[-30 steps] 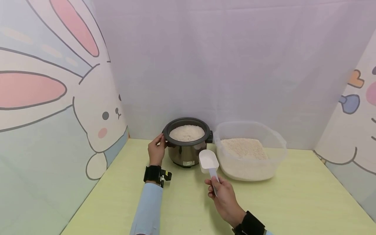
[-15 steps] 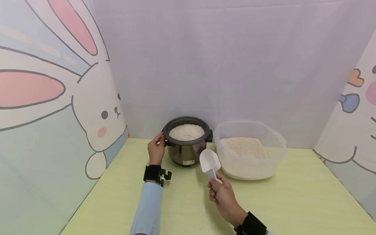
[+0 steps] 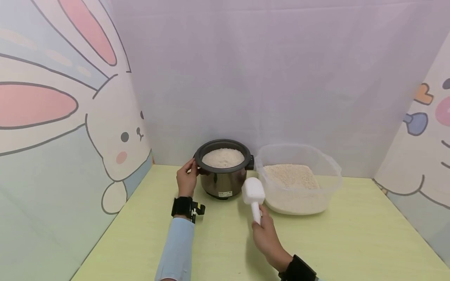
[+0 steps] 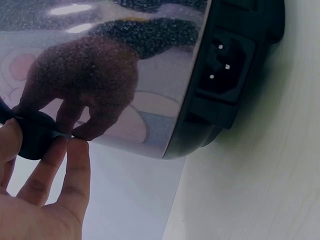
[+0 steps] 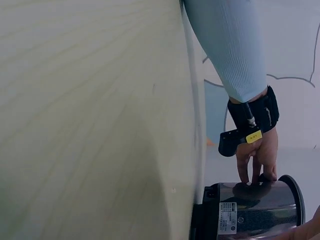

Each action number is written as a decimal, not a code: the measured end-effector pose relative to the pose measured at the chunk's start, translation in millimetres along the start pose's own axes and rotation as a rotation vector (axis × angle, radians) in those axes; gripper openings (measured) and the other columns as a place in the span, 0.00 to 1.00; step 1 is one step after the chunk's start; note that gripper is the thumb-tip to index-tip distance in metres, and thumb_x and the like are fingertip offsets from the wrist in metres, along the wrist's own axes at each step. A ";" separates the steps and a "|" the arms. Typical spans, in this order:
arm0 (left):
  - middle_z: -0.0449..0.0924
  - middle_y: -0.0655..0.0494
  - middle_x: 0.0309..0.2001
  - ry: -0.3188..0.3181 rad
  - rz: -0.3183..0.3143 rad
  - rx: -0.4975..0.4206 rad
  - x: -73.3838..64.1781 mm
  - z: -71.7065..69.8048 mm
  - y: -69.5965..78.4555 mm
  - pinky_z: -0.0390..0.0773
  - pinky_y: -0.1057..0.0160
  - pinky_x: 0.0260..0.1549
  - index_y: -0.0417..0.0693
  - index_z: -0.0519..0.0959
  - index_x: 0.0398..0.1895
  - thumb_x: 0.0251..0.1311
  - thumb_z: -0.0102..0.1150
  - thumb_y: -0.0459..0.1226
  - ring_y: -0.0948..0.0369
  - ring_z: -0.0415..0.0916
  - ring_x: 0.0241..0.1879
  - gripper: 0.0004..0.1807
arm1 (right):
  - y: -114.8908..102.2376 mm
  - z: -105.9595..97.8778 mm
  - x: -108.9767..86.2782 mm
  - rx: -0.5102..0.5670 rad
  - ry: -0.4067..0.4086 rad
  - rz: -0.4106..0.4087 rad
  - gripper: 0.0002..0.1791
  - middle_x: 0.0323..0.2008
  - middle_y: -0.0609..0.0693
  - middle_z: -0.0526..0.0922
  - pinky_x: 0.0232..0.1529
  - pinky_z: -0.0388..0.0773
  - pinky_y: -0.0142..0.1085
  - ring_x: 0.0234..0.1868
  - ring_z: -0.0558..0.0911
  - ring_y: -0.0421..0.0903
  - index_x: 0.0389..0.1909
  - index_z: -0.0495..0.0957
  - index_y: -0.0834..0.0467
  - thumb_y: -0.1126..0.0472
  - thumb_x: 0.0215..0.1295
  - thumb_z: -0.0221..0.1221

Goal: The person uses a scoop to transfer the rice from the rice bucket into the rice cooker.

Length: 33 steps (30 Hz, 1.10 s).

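My left hand grips the small black side handle of a dark metallic rice cooker, thumb on one side and fingers on the other. The cooker stands lidless on the table, and a mound of white rice fills much of its pot. In front of the cooker, my right hand holds a white scoop by the handle. The scoop's rounded underside faces up, so the inside of its bowl is hidden. In the right wrist view, the cooker shows with the left hand on its far side.
Right of the cooker is a clear plastic tub partly filled with rice. Both stand near the back curtain on a light green table. A power socket shows low on the cooker's side. Cartoon-printed panels flank the table.
My right hand has rolled the scoop over, from bowl facing up to underside up, with a slight shift right. The left hand keeps its grip on the cooker's handle.
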<state>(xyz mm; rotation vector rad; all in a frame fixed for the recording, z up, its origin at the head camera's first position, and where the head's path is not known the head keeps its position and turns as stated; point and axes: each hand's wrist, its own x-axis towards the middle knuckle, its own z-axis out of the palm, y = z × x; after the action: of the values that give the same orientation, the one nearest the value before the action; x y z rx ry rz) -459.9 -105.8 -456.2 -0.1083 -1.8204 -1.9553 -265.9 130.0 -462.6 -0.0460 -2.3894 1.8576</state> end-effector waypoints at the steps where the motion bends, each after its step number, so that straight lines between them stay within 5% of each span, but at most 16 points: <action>1: 0.82 0.39 0.51 0.001 0.003 0.005 -0.3 -0.1 0.2 0.86 0.68 0.44 0.39 0.82 0.60 0.74 0.57 0.32 0.52 0.87 0.43 0.16 | 1.3 0.8 0.9 -0.016 0.006 -0.007 0.35 0.71 0.73 0.60 0.66 0.63 0.60 0.67 0.64 0.64 0.77 0.51 0.69 0.75 0.71 0.46; 8: 0.82 0.38 0.50 0.008 0.010 -0.002 -0.4 0.4 -1.4 0.86 0.68 0.44 0.38 0.82 0.60 0.74 0.57 0.32 0.53 0.86 0.43 0.15 | 10.3 5.9 6.9 -0.077 0.018 -0.012 0.34 0.67 0.76 0.62 0.66 0.65 0.61 0.68 0.63 0.66 0.78 0.51 0.68 0.76 0.72 0.45; 16: 0.81 0.35 0.52 0.000 0.007 0.006 -2.4 3.5 -0.8 0.86 0.62 0.47 0.38 0.82 0.60 0.75 0.56 0.32 0.45 0.85 0.47 0.16 | 15.6 8.5 11.3 -0.160 0.050 -0.005 0.35 0.55 0.74 0.67 0.55 0.74 0.58 0.55 0.67 0.64 0.79 0.50 0.68 0.75 0.73 0.47; 27: 0.82 0.37 0.49 0.004 0.007 -0.017 -3.0 6.2 1.5 0.86 0.67 0.45 0.38 0.83 0.59 0.74 0.58 0.32 0.58 0.86 0.40 0.15 | 17.5 12.8 16.0 -0.163 0.085 0.070 0.28 0.55 0.77 0.60 0.51 0.76 0.55 0.57 0.65 0.68 0.70 0.60 0.74 0.70 0.72 0.52; 33: 0.82 0.37 0.48 0.011 0.015 0.000 0.8 3.9 4.5 0.86 0.68 0.44 0.38 0.83 0.60 0.74 0.57 0.32 0.57 0.87 0.40 0.15 | 7.7 7.8 10.7 -0.185 0.046 0.083 0.28 0.48 0.70 0.71 0.46 0.77 0.50 0.48 0.73 0.60 0.63 0.62 0.76 0.65 0.68 0.60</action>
<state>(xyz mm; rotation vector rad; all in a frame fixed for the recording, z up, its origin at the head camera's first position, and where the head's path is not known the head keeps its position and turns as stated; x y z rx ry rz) -459.8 -102.4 -451.3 -0.1098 -1.8079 -1.9418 -277.7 125.4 -471.2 -0.2054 -2.5560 1.6419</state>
